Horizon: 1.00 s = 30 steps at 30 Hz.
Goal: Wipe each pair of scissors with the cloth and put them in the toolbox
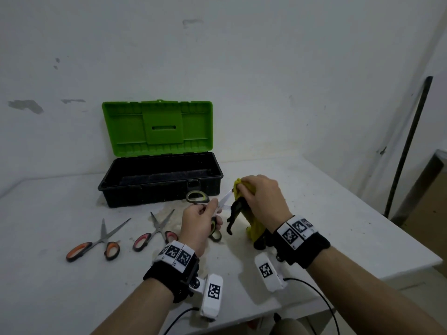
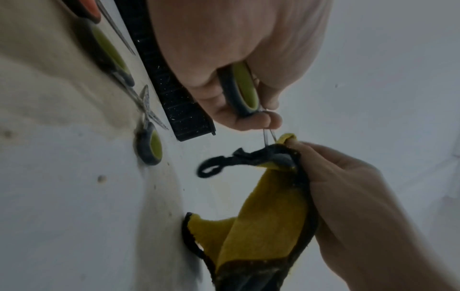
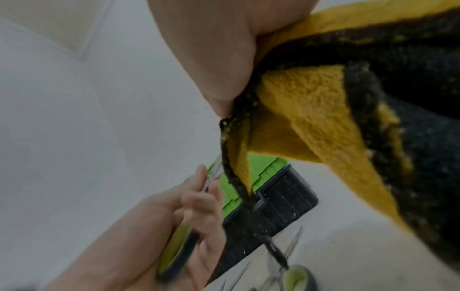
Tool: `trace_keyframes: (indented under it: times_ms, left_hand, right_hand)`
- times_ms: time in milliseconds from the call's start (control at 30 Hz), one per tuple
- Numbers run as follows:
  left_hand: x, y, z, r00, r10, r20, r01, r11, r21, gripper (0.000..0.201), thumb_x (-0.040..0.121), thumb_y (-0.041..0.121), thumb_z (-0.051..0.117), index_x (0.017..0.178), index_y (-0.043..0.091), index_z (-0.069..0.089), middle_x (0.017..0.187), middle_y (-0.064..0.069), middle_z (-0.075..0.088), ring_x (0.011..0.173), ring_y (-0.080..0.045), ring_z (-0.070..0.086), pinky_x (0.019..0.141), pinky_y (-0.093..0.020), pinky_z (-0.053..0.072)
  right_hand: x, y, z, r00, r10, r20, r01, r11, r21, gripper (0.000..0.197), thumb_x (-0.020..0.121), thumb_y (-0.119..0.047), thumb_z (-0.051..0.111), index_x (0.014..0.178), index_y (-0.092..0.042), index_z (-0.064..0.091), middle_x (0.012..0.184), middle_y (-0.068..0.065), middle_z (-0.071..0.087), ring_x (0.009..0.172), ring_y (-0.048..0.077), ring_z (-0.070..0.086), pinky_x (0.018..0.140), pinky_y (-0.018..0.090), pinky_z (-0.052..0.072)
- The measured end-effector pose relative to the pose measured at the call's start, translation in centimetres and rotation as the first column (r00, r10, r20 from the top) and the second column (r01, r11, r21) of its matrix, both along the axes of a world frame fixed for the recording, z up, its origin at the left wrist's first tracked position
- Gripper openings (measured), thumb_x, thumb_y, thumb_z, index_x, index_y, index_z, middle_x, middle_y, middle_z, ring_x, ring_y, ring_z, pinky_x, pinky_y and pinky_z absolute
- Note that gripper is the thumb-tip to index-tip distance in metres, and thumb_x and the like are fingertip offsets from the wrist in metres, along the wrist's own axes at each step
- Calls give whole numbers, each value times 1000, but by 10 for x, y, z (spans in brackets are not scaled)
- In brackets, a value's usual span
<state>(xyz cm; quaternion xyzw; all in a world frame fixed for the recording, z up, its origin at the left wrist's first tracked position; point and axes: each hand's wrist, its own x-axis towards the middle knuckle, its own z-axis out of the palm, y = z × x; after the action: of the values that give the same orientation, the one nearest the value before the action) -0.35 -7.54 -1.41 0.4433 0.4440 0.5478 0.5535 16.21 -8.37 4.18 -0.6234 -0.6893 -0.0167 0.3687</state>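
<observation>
White, stained wall stands behind a pale grey surface that carries an open plastic toolbox with a black base and a raised green lid. Just in front of the toolbox, the left hand is curled round the handles of a pair of green-and-grey handled scissors; one handle loop sticks up above the fingers, and the blades point to the right, toward the cloth. The right hand is clamped on a yellow cloth with black edging, with the fingertips pinching a fold of it over the tip of the blades. The rest of the cloth hangs down and its lower end touches the surface. In the left wrist view the thin blades run into the fold of the cloth beside the pinching fingers. In front of the toolbox, to the left of the left hand, lie a pair of red-and-black handled scissors and, further left, a pair of orange-and-black handled scissors, both with the blades open. Inside the toolbox I cannot see any scissors.
</observation>
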Motion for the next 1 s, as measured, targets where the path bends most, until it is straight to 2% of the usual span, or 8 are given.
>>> trace_keyframes:
  times_ms: [167, 233, 400, 467, 567, 667, 900, 1000]
  left_hand:
    - [2, 3, 3, 998, -31, 59, 31, 1000, 8, 33, 101, 21, 60, 99, -12, 66, 70, -13, 60, 50, -15, 55, 45, -23, 45]
    - [3, 3, 1, 997, -39, 62, 40, 999, -4, 33, 101, 22, 60, 98, -10, 67, 73, -14, 62, 50, -16, 54, 46, -24, 45]
    - [-1, 1, 0, 999, -46, 19, 46, 999, -20, 32, 102, 25, 58, 91, -4, 68, 59, -8, 60, 48, -14, 54, 47, -23, 45]
    - [-1, 1, 1, 998, -46, 37, 47, 999, -24, 31, 102, 25, 58, 90, -2, 67, 56, -6, 60, 50, -15, 55, 51, -25, 47]
    - [1, 2, 5, 992, -48, 114, 52, 998, -34, 27, 100, 24, 61, 91, 0, 67, 59, -2, 64, 55, -17, 56, 57, -30, 50]
    - [4, 0, 7, 989, -58, 136, 62, 998, -23, 25, 100, 20, 61, 92, -2, 67, 65, 0, 70, 55, -14, 57, 53, -26, 51]
    - [2, 0, 4, 990, -49, 130, 54, 998, -35, 28, 99, 19, 61, 89, -6, 68, 63, -9, 61, 51, -14, 54, 48, -22, 48]
    - [3, -1, 9, 988, -51, 144, 56, 998, -31, 27, 100, 18, 60, 91, -7, 66, 62, -8, 60, 49, -12, 54, 47, -21, 47]
  right_hand:
    - [-23, -20, -15, 979, 163, 123, -162, 987, -17, 19, 94, -39, 55, 99, -28, 70, 91, -4, 59, 80, 15, 58, 65, 36, 52]
    - [-23, -18, -18, 984, 134, 119, -135, 991, 5, 20, 94, -39, 56, 100, -27, 71, 93, -4, 60, 83, 15, 58, 65, 35, 52]
    - [-3, -2, -4, 999, -27, -21, 27, 999, 19, 20, 97, -31, 51, 104, -20, 67, 96, 1, 62, 86, 21, 60, 75, 37, 52]
    - [0, 0, -1, 999, -13, -39, 15, 999, 42, 17, 97, -28, 52, 104, -22, 66, 96, 0, 64, 86, 21, 59, 75, 38, 52]
    - [-12, -10, -8, 989, 117, 88, -119, 993, 9, 14, 96, -27, 53, 101, -23, 65, 94, -2, 64, 89, 19, 55, 73, 40, 51]
    - [-22, -18, -16, 975, 156, 156, -153, 988, -35, 15, 97, -29, 51, 100, -23, 65, 96, -2, 63, 93, 19, 54, 71, 42, 51]
    - [-3, -5, -1, 998, -51, -29, 50, 998, -26, 11, 96, -20, 48, 95, -19, 59, 91, 1, 62, 82, 21, 57, 72, 42, 52]
    - [-4, -9, 0, 999, 3, -51, -2, 1000, 18, 13, 95, -22, 51, 99, -22, 64, 92, -1, 63, 84, 19, 57, 73, 40, 51]
